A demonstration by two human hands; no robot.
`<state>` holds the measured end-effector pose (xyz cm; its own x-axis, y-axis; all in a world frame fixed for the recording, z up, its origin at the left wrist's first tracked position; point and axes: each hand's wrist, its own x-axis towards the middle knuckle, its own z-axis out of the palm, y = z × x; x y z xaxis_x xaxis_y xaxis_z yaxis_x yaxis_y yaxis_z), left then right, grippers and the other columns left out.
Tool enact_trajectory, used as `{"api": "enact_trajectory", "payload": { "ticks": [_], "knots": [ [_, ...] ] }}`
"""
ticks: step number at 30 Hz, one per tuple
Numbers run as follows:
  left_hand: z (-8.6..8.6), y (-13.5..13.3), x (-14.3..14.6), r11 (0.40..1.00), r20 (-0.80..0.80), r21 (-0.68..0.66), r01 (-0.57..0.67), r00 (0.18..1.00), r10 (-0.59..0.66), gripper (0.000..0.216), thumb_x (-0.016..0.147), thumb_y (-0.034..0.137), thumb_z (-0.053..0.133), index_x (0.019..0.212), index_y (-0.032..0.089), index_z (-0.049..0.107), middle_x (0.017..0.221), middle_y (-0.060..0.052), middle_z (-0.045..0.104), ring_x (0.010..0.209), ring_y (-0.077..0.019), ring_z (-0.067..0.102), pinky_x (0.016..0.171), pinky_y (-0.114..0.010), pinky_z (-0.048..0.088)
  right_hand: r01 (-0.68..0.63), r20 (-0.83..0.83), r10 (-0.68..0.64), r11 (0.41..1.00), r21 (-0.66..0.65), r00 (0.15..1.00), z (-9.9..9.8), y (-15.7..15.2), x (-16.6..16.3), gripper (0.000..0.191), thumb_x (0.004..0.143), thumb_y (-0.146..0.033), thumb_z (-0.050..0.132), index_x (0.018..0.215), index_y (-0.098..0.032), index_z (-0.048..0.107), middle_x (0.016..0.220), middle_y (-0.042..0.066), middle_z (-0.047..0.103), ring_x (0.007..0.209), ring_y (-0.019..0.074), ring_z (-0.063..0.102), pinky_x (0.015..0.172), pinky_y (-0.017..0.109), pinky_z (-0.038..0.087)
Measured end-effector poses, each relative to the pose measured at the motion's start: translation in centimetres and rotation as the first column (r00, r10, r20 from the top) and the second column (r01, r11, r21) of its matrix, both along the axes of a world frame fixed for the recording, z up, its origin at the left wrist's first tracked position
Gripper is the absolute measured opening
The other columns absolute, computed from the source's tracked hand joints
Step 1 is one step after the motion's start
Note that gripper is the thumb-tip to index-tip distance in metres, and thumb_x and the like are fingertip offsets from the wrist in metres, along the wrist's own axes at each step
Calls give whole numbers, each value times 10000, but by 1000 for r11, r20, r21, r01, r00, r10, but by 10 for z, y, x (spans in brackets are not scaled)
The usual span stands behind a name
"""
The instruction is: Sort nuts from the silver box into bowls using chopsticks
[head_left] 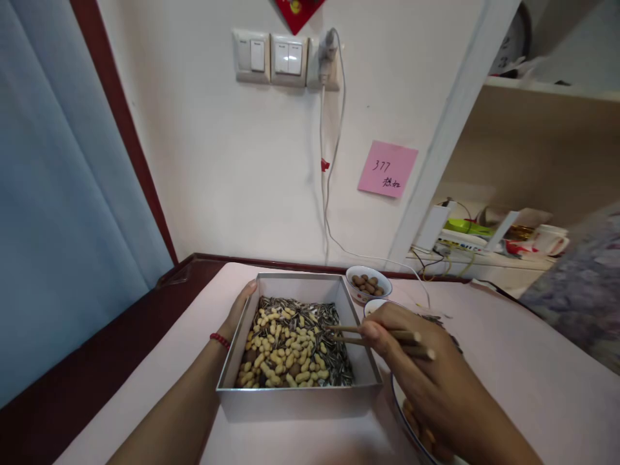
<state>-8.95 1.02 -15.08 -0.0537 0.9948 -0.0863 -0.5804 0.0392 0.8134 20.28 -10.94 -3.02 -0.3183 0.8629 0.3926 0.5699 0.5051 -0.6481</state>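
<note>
A white square box (295, 405) stands on the pale table covering, holding peanuts (290, 349) mixed with striped sunflower seeds (341, 355) and a few round brown nuts. My left hand (241, 309) grips the box's left wall near its far corner, with a red bead bracelet (220, 339) at the wrist. In my right hand (416, 361) is a pair of wooden chopsticks (358, 334), reaching over the right wall. Their tips are down among the sunflower seeds; whether they pinch anything is too small to tell.
A bowl of brown nuts (367, 290) stands behind the box's right side. My right hand partly hides a second bowl (371, 307) and a nearer bowl (402, 394) with brown pieces. Loose sunflower seeds (433, 318) lie to the right. A white cable (372, 254) hangs down onto the table.
</note>
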Motion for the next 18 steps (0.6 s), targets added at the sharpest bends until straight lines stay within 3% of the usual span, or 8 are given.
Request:
{"api": "enact_trajectory", "payload": {
  "ticks": [6,10,18],
  "knots": [
    [-1,0,-1,999,-8,47,25,1000,-25,232,749,382,717,853,185,655,770,-43,742,829,-278,713,741,-324,536,7,58,-3,999,-54,998,-19,19,-17,374,1016,-425,411,733,-211,527,732,1,557,675,147,498,618,272,363],
    [-2,0,-3,998,-16,53,38,999,-37,246,759,387,714,871,176,656,775,-56,740,829,-282,710,733,-320,531,20,57,-20,1000,0,998,-26,23,-21,359,1018,-397,410,737,-207,526,732,7,560,679,152,495,626,277,357],
    [-4,4,-4,998,-23,62,14,1000,-13,359,723,387,735,1001,172,661,800,-19,747,817,-256,708,737,-303,529,62,-20,-62,998,17,998,-18,16,-12,409,1012,-455,401,682,-219,447,691,-9,496,636,146,470,603,277,360]
  ]
}}
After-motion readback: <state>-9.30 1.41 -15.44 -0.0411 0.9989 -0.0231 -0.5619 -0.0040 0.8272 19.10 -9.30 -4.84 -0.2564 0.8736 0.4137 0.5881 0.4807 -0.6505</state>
